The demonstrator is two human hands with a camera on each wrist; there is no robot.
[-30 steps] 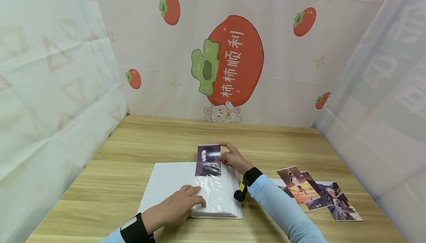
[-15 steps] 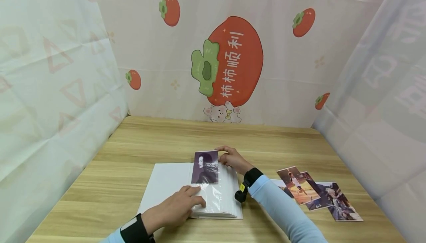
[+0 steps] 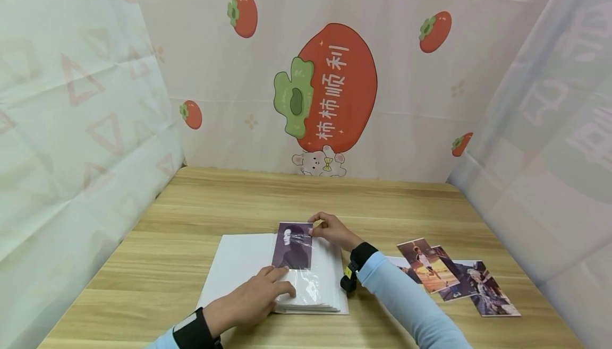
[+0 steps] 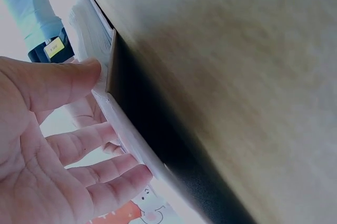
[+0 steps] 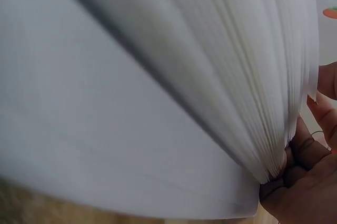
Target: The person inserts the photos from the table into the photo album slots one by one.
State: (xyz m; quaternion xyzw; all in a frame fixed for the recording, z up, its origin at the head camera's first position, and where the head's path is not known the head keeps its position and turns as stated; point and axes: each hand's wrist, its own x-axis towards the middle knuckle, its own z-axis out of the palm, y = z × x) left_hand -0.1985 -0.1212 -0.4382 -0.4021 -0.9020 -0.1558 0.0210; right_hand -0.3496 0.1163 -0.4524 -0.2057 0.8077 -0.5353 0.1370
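A white photo album (image 3: pixel 246 258) lies open on the wooden table, its clear-pocketed pages (image 3: pixel 306 288) stacked on the right side. A purple-toned portrait photo (image 3: pixel 292 248) lies over the top page, its lower part inside the clear sleeve and its top edge sticking out past the album. My right hand (image 3: pixel 333 230) pinches that photo by its upper right corner. With fairly straight fingers, my left hand (image 3: pixel 255 293) rests on the lower left of the page. The left wrist view has its thumb (image 4: pixel 68 81) at the album's near edge. Fanned page edges (image 5: pixel 253 76) fill much of the right wrist view.
Several loose photos (image 3: pixel 427 265) lie overlapping to the right of the album, partly behind the right sleeve (image 3: pixel 406 298). White printed cloth (image 3: pixel 401 142) walls the table (image 3: pixel 191 200) at the back and on both sides.
The purple portrait photo has slid down toward the left hand, deeper over the page, and slightly left. The right hand has followed it down a little; the left hand has stayed put.
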